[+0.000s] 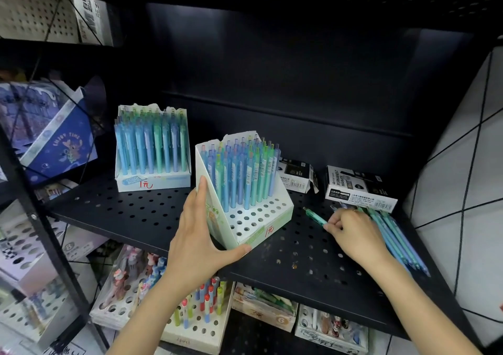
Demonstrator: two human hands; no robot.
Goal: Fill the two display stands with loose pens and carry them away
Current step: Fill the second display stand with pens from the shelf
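your right hand [351, 231] pinches a green pen [315, 216] pointing left at the stand [245, 191] your left hand [200, 235] holds.

Black perforated metal shelf [130, 213], bearing two white pen display stands, one at rear left [152, 182] and one front centre [253, 224], two marker boxes [359, 188] at rear right, and loose pens [394, 235] lying along its right side.

Two black-and-white permanent marker boxes [359, 188] are seen at the back right of the black perforated shelf [122, 213]. A blue cartoon-printed box [54, 142] is set left of that shelf, and stands of assorted pens [198, 311] are kept below it.
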